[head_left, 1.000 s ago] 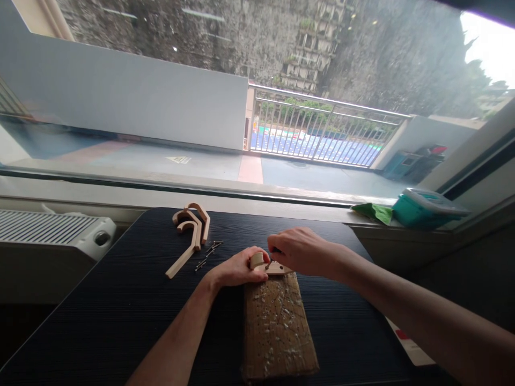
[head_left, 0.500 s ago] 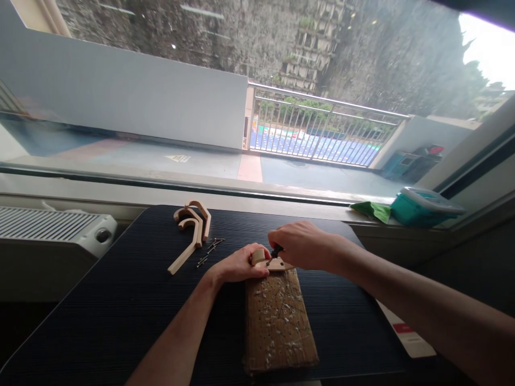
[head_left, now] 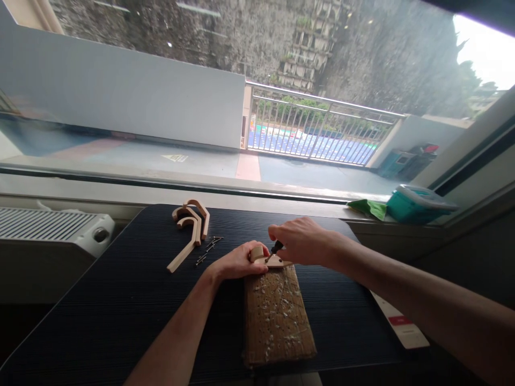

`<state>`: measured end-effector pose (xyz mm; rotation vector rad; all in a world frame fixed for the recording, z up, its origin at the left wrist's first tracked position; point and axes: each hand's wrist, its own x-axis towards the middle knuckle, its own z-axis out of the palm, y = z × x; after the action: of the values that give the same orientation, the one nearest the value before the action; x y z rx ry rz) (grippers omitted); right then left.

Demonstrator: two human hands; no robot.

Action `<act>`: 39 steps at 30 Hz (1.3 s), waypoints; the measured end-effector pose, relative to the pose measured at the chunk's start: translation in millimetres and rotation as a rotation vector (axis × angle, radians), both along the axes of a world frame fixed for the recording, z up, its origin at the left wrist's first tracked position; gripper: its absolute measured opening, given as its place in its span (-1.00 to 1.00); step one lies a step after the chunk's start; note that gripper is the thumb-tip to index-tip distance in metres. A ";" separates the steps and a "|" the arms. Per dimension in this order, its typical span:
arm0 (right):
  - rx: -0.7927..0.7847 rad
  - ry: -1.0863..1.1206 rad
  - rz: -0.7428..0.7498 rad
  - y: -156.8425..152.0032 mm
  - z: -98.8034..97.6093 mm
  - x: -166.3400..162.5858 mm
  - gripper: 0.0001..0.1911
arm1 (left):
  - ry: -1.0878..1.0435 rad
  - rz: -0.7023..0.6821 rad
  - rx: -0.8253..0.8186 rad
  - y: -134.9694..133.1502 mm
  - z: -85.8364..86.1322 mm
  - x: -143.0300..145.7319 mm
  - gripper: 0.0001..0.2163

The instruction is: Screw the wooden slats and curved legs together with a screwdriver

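Observation:
My left hand (head_left: 244, 259) is closed around a small curved wooden hook (head_left: 276, 262), pressing it on the far end of a brown block (head_left: 279, 321) pitted with holes and pale flecks. In my right hand (head_left: 300, 241) is a screwdriver (head_left: 276, 247) with a dark handle, gripped in a fist. Its tip slants down to the flat part of the hook, by a screw hole; the screw itself is too small to make out. A second dark hole shows nearer my right hand. Part of the hook is hidden under my left fingers.
Several curved wooden hooks (head_left: 193, 225) lie at the far left of the black table (head_left: 120, 300), with loose screws (head_left: 207, 252) beside them. A teal box (head_left: 416, 203) and green cloth (head_left: 368, 208) rest on the sill. A radiator (head_left: 56, 228) stands left.
The whole view has shifted slightly. Both hands keep their places on the hook and screwdriver; no other clear movement shows.

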<state>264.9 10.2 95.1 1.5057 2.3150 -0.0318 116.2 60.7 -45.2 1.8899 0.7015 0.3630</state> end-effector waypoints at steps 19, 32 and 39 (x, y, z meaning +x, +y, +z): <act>0.036 -0.006 -0.032 -1.2 -0.6 -3.6 -0.70 | -0.027 -0.003 -0.043 -0.6 -1.6 -0.8 -0.71; -0.004 -0.024 -0.032 2.1 -1.0 -4.0 -0.73 | 0.000 0.006 -0.016 0.1 1.7 -0.3 -0.71; 0.050 -0.023 -0.060 -0.2 -3.9 -2.9 -0.61 | 0.002 0.018 -0.032 -2.5 4.0 0.1 -0.73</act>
<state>262.0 10.0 91.2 1.5914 2.2680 0.0273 116.3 58.3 -41.2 1.8555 0.7218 0.3591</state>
